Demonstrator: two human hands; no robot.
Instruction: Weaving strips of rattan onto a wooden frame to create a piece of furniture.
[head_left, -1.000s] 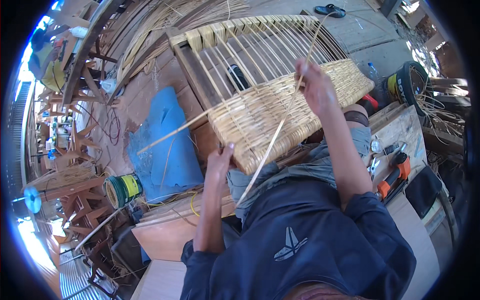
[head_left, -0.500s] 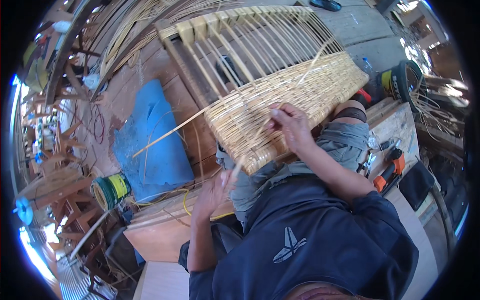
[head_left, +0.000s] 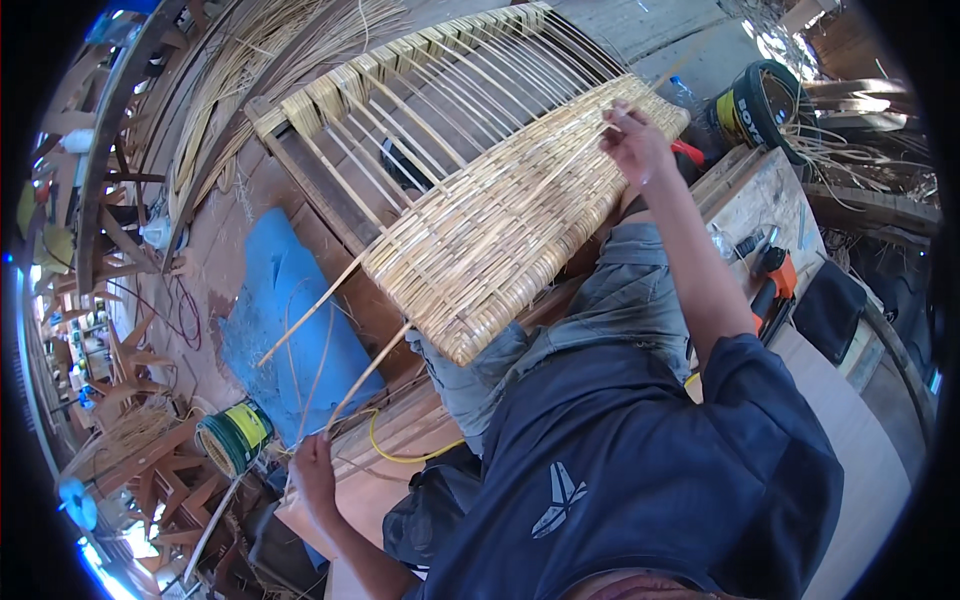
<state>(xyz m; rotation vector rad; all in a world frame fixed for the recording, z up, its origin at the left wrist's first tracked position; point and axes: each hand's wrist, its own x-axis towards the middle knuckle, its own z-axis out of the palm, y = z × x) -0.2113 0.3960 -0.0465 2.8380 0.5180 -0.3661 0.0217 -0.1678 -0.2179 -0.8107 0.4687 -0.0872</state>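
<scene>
A woven rattan panel (head_left: 480, 250) on a dark wooden frame (head_left: 312, 190) rests slantwise across my lap. Its near part is densely woven; the far part shows only spaced bare strands. Down at the left, my left hand (head_left: 315, 468) is closed around a rattan strand (head_left: 368, 372) running out from the panel's near left corner. My right hand (head_left: 640, 150) is over the right end of the weave, fingers curled in a pinch at a thin pale strand lying along the weave. Another loose strand (head_left: 308, 312) sticks out from the panel's left edge.
A blue sheet (head_left: 290, 320) lies on the floor at left, with a green bucket (head_left: 235, 438) beside it. A second bucket (head_left: 755, 110) with loose strands stands at right. An orange-and-black tool (head_left: 775, 280) is on the bench. Long rattan bundles (head_left: 245, 90) lie at the back left.
My left hand has moved down and left, drawing the strand away from the panel's corner. My right hand has gone up and right along the weave. The panel appears shifted left in view.
</scene>
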